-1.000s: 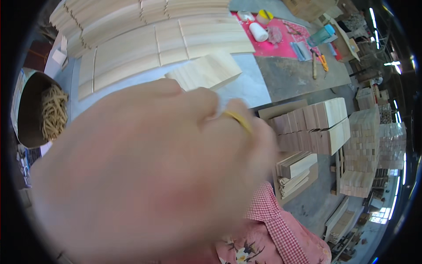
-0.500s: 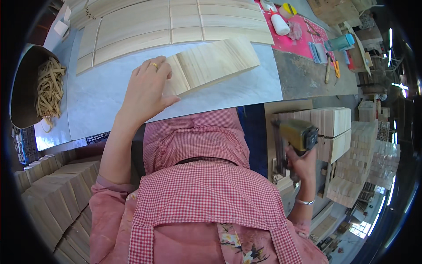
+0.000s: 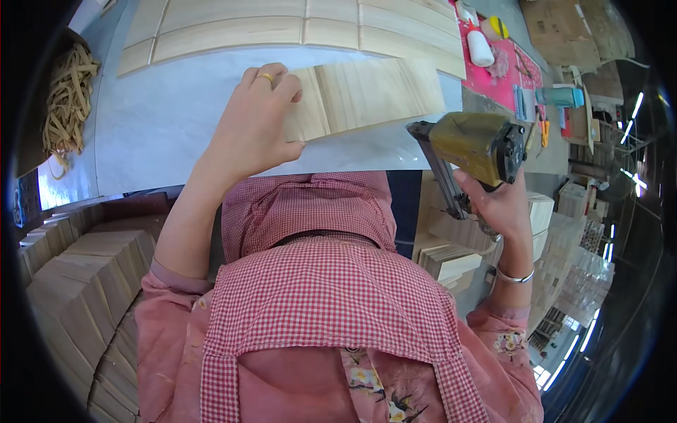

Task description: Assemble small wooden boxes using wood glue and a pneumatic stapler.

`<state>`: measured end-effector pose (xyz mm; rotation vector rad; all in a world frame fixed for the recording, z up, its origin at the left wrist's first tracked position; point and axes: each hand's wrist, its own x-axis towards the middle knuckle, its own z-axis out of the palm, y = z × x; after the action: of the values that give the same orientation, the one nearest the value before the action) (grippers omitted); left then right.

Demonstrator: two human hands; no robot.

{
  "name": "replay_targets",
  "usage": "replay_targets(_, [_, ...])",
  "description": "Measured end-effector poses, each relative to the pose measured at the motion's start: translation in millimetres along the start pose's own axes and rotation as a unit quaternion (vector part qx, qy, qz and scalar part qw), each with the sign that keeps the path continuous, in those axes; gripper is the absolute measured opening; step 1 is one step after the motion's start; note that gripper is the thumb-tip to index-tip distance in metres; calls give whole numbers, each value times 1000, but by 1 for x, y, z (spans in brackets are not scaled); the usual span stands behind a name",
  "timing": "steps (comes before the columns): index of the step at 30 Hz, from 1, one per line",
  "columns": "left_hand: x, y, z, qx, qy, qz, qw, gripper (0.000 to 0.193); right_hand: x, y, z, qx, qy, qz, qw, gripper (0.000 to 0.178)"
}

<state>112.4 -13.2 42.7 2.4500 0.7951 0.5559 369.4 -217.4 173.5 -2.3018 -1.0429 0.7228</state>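
Observation:
My left hand (image 3: 262, 120) grips the left end of a pale wooden board (image 3: 381, 92) with a crosswise joint line near that end. The thumb presses its near edge and the fingers reach over the far side. Under it is the white tabletop (image 3: 183, 134). In my right hand (image 3: 497, 201) is a yellow and black nail gun (image 3: 472, 144), its fingers wrapped round the handle. The gun's nose points left and sits just off the board's right end, apart from it.
Joined wooden panels (image 3: 240, 28) lie across the table's far side. A bin of wood strips (image 3: 67, 106) stands at the left. Right of the board, a pink mat (image 3: 501, 63) holds a white glue bottle (image 3: 479, 46). Stacked boards flank me at left (image 3: 77, 282) and right (image 3: 451, 261).
My right hand has raised the nail gun from beside the table to near the board's right end. The view has shifted slightly; my left hand keeps its hold on the board.

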Motion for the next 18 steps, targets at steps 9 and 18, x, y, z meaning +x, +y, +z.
replay_targets(9, [-2,-5,10,7,42,12,999,50,20,-19,16,-12,-49,12,999,32])
replay_targets(18, [-4,-8,10,6,7,-15,1000,53,17,-18,20,1,-58,39,998,29])
